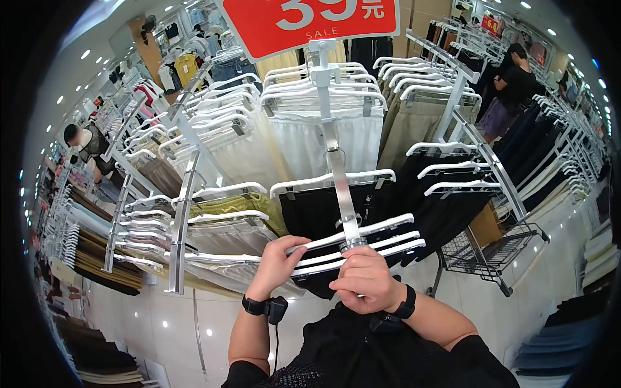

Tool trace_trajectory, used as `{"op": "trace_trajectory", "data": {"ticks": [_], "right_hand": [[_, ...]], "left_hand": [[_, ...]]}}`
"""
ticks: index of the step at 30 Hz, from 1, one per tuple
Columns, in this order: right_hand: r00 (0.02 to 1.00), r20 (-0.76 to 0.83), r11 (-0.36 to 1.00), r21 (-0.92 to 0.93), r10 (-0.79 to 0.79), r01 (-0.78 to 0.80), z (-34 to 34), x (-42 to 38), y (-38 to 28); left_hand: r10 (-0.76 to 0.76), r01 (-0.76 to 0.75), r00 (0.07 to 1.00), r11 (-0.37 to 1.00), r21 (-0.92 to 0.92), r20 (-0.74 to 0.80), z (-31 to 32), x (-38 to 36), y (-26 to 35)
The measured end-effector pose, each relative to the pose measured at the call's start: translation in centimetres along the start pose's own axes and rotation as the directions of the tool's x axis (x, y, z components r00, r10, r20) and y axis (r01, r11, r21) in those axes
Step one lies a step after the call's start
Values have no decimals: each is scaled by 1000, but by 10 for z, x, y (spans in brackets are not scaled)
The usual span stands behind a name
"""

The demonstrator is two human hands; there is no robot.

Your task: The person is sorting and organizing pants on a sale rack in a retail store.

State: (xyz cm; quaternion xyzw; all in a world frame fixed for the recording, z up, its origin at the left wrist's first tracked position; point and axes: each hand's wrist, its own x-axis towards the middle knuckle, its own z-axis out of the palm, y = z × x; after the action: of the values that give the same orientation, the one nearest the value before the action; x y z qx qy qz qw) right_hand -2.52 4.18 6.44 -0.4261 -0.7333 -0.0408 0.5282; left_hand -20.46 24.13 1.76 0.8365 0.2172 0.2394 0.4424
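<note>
Several white hangers [394, 240] with black garments hang near the front end of a metal display arm [341, 184]. My left hand [278, 262] is closed on the left end of one white hanger, thumb and fingers pinching it. My right hand [367, 281] is at the front end of the metal arm, its fingers curled just below the round end piece and over the hangers' middle; what it grips is hidden. Behind them, another white hanger [297, 187] holds black trousers [310, 210].
A red sale sign [317, 26] stands above the rack. White trousers [323, 142] hang farther back. On the right is a wire cart [482, 258]. One person [514, 90] stands at the back right, another [90, 149] at the far left.
</note>
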Motion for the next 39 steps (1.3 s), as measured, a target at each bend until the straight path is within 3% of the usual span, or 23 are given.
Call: {"op": "trace_trajectory", "data": {"ticks": [5, 11, 24, 28, 30, 33, 35, 39], "right_hand": [[1000, 0, 1000, 0, -4, 4, 0, 1, 1], [1000, 7, 1000, 4, -12, 12, 0, 0, 3], [1000, 3, 1000, 13, -14, 14, 1, 0, 3], [1000, 9, 1000, 16, -5, 4, 0, 0, 2], [1000, 9, 1000, 21, 5, -5, 0, 1, 1], [1000, -5, 1000, 29, 5, -5, 0, 0, 1], [1000, -5, 1000, 31, 4, -4, 0, 1, 1], [1000, -7, 1000, 20, -3, 3, 0, 1, 1]], "left_hand": [[97, -86, 991, 989, 117, -97, -2, 22, -9], [43, -21, 993, 981, 195, -110, -10, 45, -3], [154, -119, 974, 972, 205, -164, -4, 70, -24], [119, -80, 979, 970, 229, -164, -1, 73, -28], [279, -172, 927, 910, 377, -251, 2, 73, -25], [370, -180, 857, 868, 464, -359, 6, 65, -4], [403, -206, 843, 854, 478, -357, 4, 53, 7], [351, -260, 911, 897, 357, -217, 12, 22, 18]]}}
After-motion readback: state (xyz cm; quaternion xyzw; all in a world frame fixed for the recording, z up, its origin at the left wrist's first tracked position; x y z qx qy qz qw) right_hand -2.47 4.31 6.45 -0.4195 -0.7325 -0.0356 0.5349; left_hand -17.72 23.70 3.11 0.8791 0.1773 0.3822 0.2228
